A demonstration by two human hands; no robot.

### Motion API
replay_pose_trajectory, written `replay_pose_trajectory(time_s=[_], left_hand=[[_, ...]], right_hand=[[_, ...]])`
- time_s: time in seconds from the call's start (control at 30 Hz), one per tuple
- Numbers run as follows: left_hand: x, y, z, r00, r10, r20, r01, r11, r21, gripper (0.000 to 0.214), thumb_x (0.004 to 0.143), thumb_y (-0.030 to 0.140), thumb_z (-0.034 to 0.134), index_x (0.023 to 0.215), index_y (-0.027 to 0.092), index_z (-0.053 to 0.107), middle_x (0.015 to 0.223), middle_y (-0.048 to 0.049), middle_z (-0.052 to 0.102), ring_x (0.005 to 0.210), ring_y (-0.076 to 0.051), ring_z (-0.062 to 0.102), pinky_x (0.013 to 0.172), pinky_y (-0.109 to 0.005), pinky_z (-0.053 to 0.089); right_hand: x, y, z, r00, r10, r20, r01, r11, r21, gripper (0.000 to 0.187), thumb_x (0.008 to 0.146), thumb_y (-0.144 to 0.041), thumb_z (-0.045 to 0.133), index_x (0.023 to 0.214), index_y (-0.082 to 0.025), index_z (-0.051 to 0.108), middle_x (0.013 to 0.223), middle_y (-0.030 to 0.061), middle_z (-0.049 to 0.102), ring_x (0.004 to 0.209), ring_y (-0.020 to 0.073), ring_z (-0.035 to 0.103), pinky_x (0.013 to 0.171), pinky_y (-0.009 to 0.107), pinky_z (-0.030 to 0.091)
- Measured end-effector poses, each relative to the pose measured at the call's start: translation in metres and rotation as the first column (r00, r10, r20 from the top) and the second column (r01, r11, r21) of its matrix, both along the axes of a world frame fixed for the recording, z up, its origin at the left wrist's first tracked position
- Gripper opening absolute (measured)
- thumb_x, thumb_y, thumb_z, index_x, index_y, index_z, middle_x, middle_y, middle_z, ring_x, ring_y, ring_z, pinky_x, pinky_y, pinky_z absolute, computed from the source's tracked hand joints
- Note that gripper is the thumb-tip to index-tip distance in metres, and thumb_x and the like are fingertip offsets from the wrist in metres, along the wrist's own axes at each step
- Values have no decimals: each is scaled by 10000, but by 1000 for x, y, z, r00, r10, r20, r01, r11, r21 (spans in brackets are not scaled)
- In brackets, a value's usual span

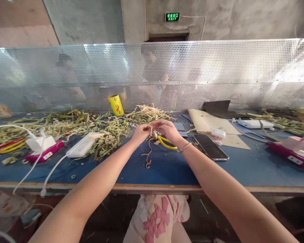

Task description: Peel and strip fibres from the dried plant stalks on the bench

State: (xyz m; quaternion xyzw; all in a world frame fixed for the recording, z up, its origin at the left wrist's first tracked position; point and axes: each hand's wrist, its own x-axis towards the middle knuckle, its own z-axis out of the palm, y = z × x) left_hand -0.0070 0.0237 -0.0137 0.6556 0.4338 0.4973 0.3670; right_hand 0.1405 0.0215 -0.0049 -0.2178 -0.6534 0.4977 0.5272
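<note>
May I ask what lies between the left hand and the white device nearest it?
A leafy plant heap, then blue tabletop, as the head view shows.

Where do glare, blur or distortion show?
Head view: white glare on the metal screen, people behind it hazy; head view, lower corners: forearms stretched, likely lens distortion; head view, centre: pale piece at the left hand too small to identify.

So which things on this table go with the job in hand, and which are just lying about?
Likely part of the job:
pale piece at the hands
twig below them
yellow-handled tool by the right one
dried plants, probably

Apparently just lying about:
phone
earbud case
paper
yellow tube
power strips
</note>
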Motion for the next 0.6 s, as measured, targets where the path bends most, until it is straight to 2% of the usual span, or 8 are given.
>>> replay_pose_trajectory(time_s=[0.13, 0.37, 0.47, 0.6], left_hand=[[1, -3, 3, 998, -34, -45, 34, 999, 7, 117, 588, 246, 615, 588, 131, 594, 504, 25, 526, 503, -92, 473, 534, -224, 357], [2, -1, -1, 989, -68, -132, 78, 994, 76, 156, 624, 277, 611, 586, 129, 579, 509, 33, 510, 519, -90, 463, 523, -213, 337], [1, 2, -3, 984, -85, -160, 104, 988, 114, 169, 643, 289, 600, 599, 128, 580, 523, 32, 506, 539, -92, 464, 535, -212, 345], [0, 3, -4, 982, -99, -159, 119, 986, 119, 195, 657, 317, 598, 663, 121, 597, 575, 18, 537, 578, -100, 492, 564, -217, 376]], right_hand=[[1, 3, 1, 983, -157, 90, 153, 987, 52, 143, 601, -220, 602, 731, -179, 644, 727, 18, 649, 708, 140, 601, 764, 324, 473], [2, 10, -3, 915, -357, 187, 339, 933, 123, 94, 607, -226, 612, 669, -178, 663, 684, 21, 645, 660, 142, 574, 686, 314, 457], [2, 12, -5, 927, -339, 160, 328, 940, 93, 110, 575, -250, 658, 650, -170, 651, 664, 13, 630, 631, 128, 553, 667, 304, 449], [1, 12, -8, 983, -182, 16, 182, 980, -84, 183, 526, -267, 708, 650, -163, 625, 640, -5, 606, 624, 111, 558, 669, 282, 448]])
